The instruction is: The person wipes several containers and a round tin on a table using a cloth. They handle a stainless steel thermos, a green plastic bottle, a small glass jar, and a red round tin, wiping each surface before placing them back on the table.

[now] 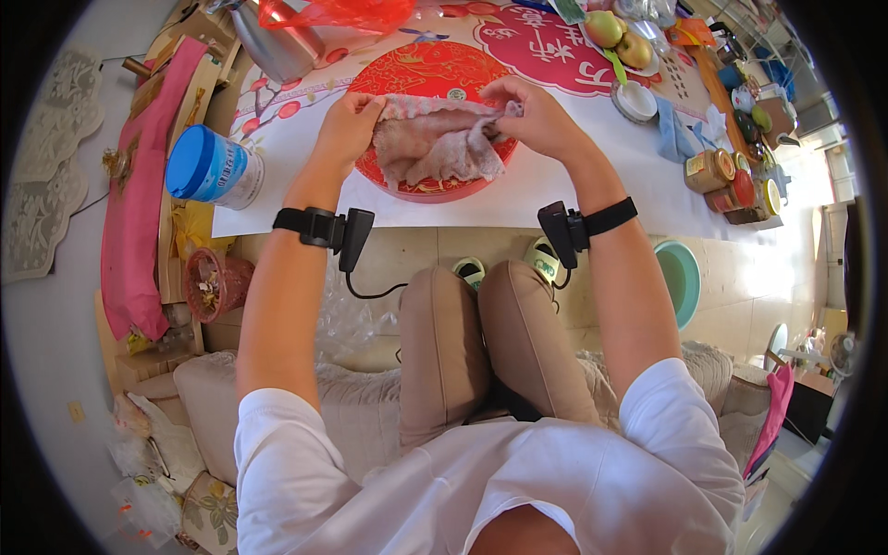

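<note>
A fuzzy pinkish-grey cloth (435,143) is stretched between my two hands above a round red box (416,69) with gold patterns. My left hand (351,131) pinches the cloth's upper left corner. At the upper right corner, the fingers of my right hand (538,118) are closed on the fabric. The cloth sags in folds from its top edge and covers the near part of the box lid. A black strap with a small black device sits on each wrist.
Left on the table stand a blue-lidded canister (213,166) and a steel jug (277,42), with a red plastic bag (338,13) behind. To the right are fruit (634,51), a small white bowl (635,100), a blue cloth (673,134) and several jars (710,170). A green basin (680,282) and a wastebasket (220,285) stand below.
</note>
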Tool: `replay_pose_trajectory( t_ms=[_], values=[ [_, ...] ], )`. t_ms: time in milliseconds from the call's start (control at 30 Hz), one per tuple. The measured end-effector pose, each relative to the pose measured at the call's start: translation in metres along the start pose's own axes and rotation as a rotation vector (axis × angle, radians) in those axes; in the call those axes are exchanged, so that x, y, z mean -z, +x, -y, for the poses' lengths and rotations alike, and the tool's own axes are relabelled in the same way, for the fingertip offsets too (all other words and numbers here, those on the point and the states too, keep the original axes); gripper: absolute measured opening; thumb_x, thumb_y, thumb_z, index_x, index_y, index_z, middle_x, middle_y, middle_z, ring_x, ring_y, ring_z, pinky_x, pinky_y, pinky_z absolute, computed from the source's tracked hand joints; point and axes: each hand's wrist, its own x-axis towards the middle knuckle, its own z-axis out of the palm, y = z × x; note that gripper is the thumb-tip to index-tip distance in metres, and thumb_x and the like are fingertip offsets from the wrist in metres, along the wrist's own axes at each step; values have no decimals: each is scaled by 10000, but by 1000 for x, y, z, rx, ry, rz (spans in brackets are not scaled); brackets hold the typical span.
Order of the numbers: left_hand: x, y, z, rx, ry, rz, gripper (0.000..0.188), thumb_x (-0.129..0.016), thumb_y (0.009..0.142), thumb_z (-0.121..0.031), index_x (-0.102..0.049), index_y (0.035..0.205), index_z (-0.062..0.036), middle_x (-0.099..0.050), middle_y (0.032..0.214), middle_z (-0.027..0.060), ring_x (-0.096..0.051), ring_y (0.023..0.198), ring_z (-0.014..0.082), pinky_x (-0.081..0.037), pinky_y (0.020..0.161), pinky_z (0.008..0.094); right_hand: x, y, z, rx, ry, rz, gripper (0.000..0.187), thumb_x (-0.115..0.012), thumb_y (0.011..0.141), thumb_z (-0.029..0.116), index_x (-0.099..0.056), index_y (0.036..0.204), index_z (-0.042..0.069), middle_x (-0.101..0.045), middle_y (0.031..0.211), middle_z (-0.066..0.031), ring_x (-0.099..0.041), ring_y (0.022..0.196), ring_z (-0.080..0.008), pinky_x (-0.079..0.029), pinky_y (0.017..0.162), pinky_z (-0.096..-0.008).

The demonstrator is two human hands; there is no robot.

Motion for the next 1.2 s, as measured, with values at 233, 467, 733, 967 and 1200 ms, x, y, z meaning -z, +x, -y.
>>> replay_pose_trajectory(
  t_ms=[233,467,733,967,1200],
  values=[
    [-2,-20,31,-760,670,-330,213,-664,909,-156,-697,1099,-64,-672,1056,124,-630,992,354,-506,885,433,-53,6,-2,475,-354,-244,163,-678,753,115,-712,912,119,-685,986,-77,-642,971,-292,-479,900,-460],
    [-18,-47,23,-671,800,7,218,-701,878,-166,-731,1080,-92,-676,1067,97,-617,1045,338,-476,946,445,-47,-25,22,121,-743,-35,221,-687,794,256,-724,963,118,-689,968,-79,-653,941,-274,-465,847,-457],
    [13,-32,79,-268,340,-547,511,-621,979,-242,-497,1411,2,-561,1369,238,-581,1204,351,-441,1033,400,-100,-21,22,121,-667,-110,536,-682,845,436,-637,1246,83,-570,1286,-207,-499,1243,-370,-387,1033,-540],
    [-17,-47,104,-206,-171,-249,691,-569,1014,-207,-232,1550,71,-508,1450,204,-508,1306,217,-406,1075,318,-98,17,-23,-8,-878,-207,792,-535,927,570,-380,1517,66,-336,1550,-255,-281,1432,-457,-204,1172,-572],
    [-19,-41,104,-208,-377,-220,687,-580,1012,-136,-215,1562,55,-487,1471,187,-504,1302,204,-406,1080,311,-48,97,-71,40,-828,-166,708,-483,963,489,-367,1518,65,-345,1547,-248,-292,1434,-460,-223,1197,-537]
  ],
)
